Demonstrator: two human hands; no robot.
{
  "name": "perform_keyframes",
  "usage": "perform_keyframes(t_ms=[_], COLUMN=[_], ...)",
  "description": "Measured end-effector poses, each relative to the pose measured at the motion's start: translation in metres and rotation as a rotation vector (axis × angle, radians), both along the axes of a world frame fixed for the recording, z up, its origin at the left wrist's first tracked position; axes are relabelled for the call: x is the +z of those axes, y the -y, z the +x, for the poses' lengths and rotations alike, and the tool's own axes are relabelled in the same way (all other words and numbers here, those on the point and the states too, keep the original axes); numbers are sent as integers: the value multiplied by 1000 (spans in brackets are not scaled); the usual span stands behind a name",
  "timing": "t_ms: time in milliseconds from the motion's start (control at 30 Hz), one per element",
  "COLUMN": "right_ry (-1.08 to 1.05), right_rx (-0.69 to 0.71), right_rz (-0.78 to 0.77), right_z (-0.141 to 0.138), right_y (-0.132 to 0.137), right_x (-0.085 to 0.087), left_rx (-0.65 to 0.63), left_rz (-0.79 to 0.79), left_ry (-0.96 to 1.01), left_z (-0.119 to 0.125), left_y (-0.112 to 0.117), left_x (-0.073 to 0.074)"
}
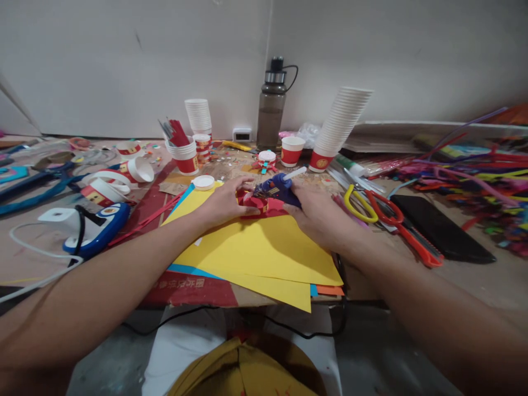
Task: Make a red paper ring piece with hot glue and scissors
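My right hand (319, 217) is closed round a blue glue gun (275, 188), whose white glue stick points up and to the right. The gun's nose points left at a small red paper piece (259, 205) with a curled strip. My left hand (225, 202) pinches that red piece and holds it down on the yellow paper sheets (256, 253). Both hands meet at the far edge of the yellow stack, which lies over blue and orange sheets.
Stacks of white and red paper cups (340, 126) and a dark water bottle (270, 110) stand at the back. Scissors with yellow and red handles (371, 206), a black phone (443, 231) and pipe cleaners (474, 176) lie right. Cut cups (132, 170) and a blue-white device (93, 225) lie left.
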State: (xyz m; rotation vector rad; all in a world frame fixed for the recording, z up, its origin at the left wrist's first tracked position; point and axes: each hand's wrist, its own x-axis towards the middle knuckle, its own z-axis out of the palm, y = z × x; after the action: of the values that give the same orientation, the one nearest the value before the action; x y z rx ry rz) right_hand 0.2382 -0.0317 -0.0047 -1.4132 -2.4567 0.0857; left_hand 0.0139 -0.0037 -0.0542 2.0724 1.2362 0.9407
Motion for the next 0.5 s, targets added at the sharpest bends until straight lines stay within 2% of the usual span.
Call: perform_keyframes(t_ms=[100, 233, 367, 500], right_ry=[-4, 8, -6, -115], right_rx=[24, 14, -13, -46], right_rz=[-2, 2, 13, -39], right_z=[-3, -2, 7, 19], right_y=[-1, -1, -2, -9], right_x=[-3, -5, -3, -1], left_rx=[-20, 5, 30, -8], left_rz=[2, -7, -21, -16], left_ry=[22, -22, -68, -73], left_z=[-1, 0, 1, -4], left_y=[-2, 0, 3, 1], left_x=[-2, 2, 6, 7])
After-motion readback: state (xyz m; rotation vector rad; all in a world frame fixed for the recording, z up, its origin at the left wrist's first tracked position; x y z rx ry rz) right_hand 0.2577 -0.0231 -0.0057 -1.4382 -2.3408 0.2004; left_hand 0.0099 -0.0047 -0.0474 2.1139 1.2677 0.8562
